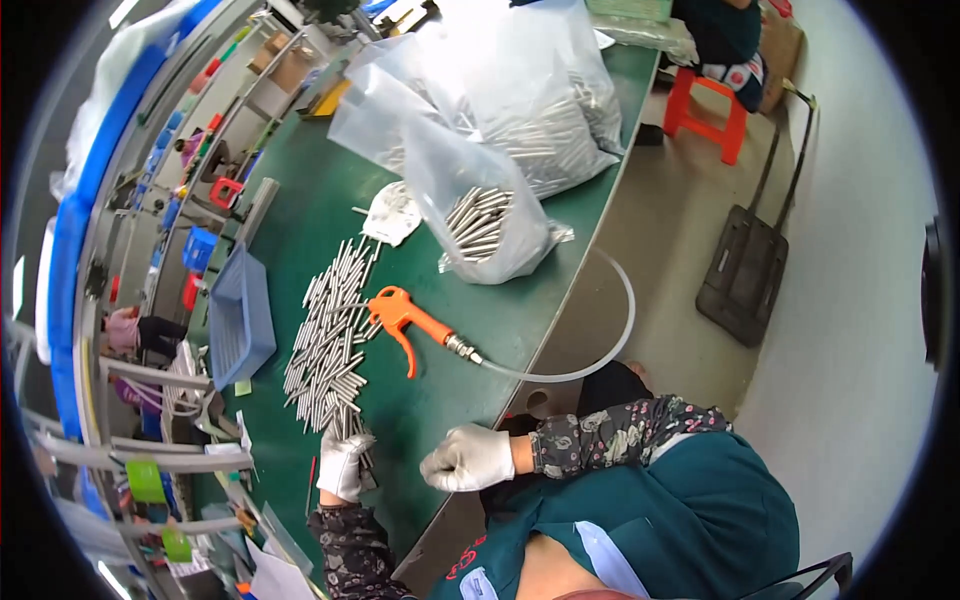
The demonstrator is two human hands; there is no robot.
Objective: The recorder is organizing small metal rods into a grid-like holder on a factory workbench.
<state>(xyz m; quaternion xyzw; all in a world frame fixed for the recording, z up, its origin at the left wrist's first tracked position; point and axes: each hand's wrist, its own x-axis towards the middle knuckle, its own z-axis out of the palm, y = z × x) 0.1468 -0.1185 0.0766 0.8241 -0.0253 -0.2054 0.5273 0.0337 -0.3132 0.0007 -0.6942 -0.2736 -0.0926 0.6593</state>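
A heap of short, thin silver metal rods (325,350) lies on the green tabletop. At the heap's near end, my gloved left hand (343,467) has its fingers closed around a few of the rods. My right hand (468,458), also in a white glove, is curled closed above the table's near edge; whatever lies inside its fingers is hidden. An orange air blow gun (412,318) rests beside the heap, its nozzle over the rods. Behind it stands an open clear plastic bag (480,215) with more rods inside.
A clear hose (628,320) loops from the blow gun past the table edge. Larger bags of rods (540,130) fill the far end. A crumpled white cloth (392,213) lies behind the heap, a blue tray (240,318) to its left. An orange stool (706,112) stands beyond.
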